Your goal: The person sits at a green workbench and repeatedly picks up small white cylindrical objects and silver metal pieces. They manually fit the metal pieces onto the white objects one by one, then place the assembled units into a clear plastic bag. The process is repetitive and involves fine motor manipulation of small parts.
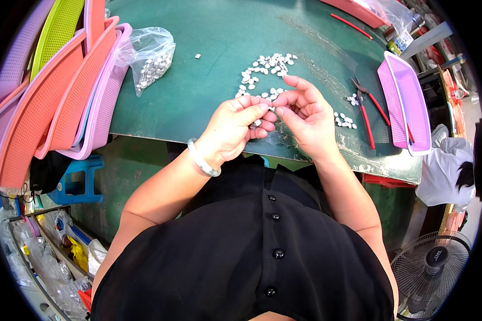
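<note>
Over the near part of the green table, my left hand (233,125) and my right hand (308,115) meet at the fingertips. Between thumb and forefinger the left hand pinches a small silvery-white piece (271,109), and another such piece (256,123) sits in its curled fingers. My right thumb and forefinger close on the same small piece from the other side, while the other fingers are loosely bent. Just beyond lies a loose pile of small silvery-white pieces (273,64). A smaller group of pieces (345,121) lies right of my right hand.
Red-handled pliers (367,107) lie beside a purple plastic basket (404,104) on the right. At the left stand stacked coloured baskets (75,91) and a clear bag of small pieces (154,61). A red stick (351,25) lies at the back. A fan (436,257) stands lower right.
</note>
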`<state>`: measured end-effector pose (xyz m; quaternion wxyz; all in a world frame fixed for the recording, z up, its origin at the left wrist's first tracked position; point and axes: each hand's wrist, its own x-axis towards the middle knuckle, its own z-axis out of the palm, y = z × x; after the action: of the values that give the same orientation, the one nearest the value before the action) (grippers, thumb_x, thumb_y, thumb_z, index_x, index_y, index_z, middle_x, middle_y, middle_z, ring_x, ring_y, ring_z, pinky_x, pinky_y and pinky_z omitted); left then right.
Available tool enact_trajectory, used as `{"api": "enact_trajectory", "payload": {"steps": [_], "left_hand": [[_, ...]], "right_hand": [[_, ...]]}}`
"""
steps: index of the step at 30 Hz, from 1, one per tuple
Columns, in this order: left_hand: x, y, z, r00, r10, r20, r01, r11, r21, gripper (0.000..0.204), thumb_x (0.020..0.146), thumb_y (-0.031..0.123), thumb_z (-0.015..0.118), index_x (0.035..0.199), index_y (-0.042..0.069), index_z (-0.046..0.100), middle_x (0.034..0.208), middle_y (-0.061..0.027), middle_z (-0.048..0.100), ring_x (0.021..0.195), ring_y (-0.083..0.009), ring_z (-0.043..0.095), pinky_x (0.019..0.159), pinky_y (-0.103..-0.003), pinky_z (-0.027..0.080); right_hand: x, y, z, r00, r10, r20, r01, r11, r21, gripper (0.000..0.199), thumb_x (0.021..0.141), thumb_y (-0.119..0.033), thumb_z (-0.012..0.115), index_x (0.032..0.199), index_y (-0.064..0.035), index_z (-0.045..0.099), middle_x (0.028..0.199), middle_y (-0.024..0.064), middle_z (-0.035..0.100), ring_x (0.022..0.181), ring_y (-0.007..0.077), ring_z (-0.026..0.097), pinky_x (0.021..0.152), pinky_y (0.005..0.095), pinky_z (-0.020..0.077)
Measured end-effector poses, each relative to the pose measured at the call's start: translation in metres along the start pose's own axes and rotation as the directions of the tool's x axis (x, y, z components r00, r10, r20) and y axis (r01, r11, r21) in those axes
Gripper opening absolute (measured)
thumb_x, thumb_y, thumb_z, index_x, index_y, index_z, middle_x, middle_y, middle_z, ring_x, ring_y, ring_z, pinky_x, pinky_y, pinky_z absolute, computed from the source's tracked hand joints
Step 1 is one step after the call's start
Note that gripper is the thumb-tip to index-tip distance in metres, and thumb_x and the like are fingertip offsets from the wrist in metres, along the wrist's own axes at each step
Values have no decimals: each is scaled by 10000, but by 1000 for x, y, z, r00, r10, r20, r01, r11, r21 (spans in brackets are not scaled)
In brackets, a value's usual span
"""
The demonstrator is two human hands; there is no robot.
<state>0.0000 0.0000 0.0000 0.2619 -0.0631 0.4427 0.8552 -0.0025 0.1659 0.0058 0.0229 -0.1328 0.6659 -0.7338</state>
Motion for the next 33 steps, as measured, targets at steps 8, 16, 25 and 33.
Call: {"api": "enact_trajectory", "payload": {"steps": [8, 16, 25, 33], "left_hand": [[1, -2, 3, 1000, 10, -7, -10, 999, -45, 121, 875, 81, 520, 945, 6, 583, 845, -89, 621, 713, -147, 604, 642, -258, 520], [-1, 0, 0, 1000, -4, -20, 3, 999, -40, 134, 872, 156, 532, 883, 28, 573, 833, -75, 608, 707, -140, 588, 601, -236, 488], [0, -1, -2, 1000, -19, -17, 19, 1000, -16, 94, 863, 132, 542, 846, 46, 576, 785, -52, 594, 684, -130, 576, 576, -225, 471], [0, -1, -1, 1000, -21, -21, 22, 999, 24, 89, 861, 127, 542, 854, 47, 581, 776, -47, 594, 659, -120, 577, 557, -214, 473]], "right_hand": [[-2, 0, 1, 999, -34, 6, 34, 999, 21, 480, 772, 91, 554, 1225, 3, 420, 887, 61, 583, 813, 97, 551, 739, 220, 443], [5, -1, -23, 994, -87, -68, 53, 919, -391, 402, 765, 60, 538, 1152, -41, 497, 841, 41, 597, 801, 101, 560, 754, 236, 438], [7, -2, -19, 949, -261, 174, 288, 507, -812, 389, 689, 57, 562, 1064, -42, 536, 806, 97, 593, 829, 274, 534, 737, 358, 441], [12, -2, -17, 948, -223, 229, 311, 479, -821, 343, 732, 19, 542, 1071, -38, 535, 806, 108, 593, 797, 283, 524, 728, 369, 429]]}}
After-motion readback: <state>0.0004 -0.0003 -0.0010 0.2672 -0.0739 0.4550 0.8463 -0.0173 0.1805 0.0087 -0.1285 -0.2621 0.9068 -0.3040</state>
